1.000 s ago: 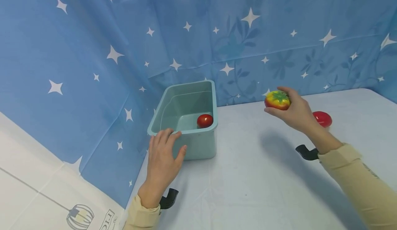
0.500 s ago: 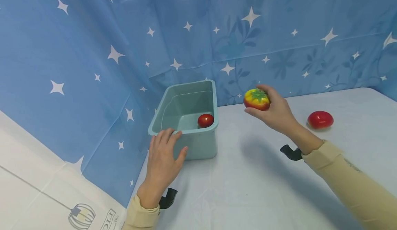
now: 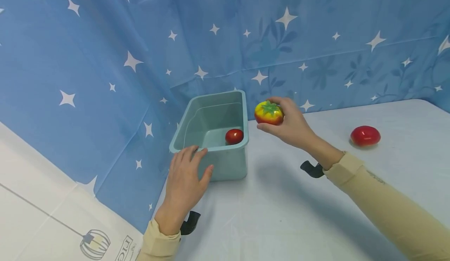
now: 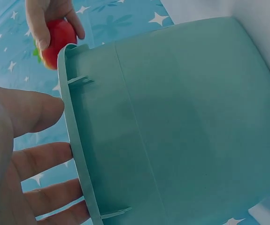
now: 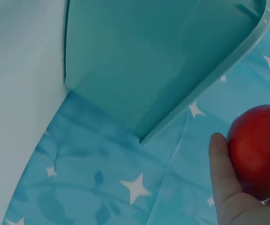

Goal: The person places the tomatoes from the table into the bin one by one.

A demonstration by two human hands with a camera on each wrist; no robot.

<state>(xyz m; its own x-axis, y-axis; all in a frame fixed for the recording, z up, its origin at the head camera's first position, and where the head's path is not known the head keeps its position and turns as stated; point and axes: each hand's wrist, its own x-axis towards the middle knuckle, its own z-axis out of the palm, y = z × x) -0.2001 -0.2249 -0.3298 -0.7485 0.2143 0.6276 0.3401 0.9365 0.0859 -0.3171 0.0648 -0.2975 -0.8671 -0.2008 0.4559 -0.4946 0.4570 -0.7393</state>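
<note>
My right hand (image 3: 291, 123) grips a toy tomato (image 3: 268, 113), yellow on top with a green leaf and red below, in the air just right of the teal bin (image 3: 226, 163). In the right wrist view the tomato's red underside (image 5: 259, 152) shows, with one finger along it. My left hand (image 3: 186, 177) lies at the bin's near rim, its fingers spread and relaxed; in the left wrist view the fingertips (image 4: 50, 112) are right at that rim. Inside the bin, a red oval toy fruit (image 3: 234, 136) sits in the near right corner.
Another red oval toy fruit (image 3: 365, 136) lies on the white tablecloth (image 3: 281, 214) to the right. A blue star-patterned curtain (image 3: 140, 77) hangs behind and to the left, close to the bin. Dark curved pieces (image 3: 312, 169) show beside both wrists.
My right hand has moved left with the toy tomato, from near the red fruit on the cloth to beside the bin. That fruit is now fully uncovered. The left hand stays at the rim.
</note>
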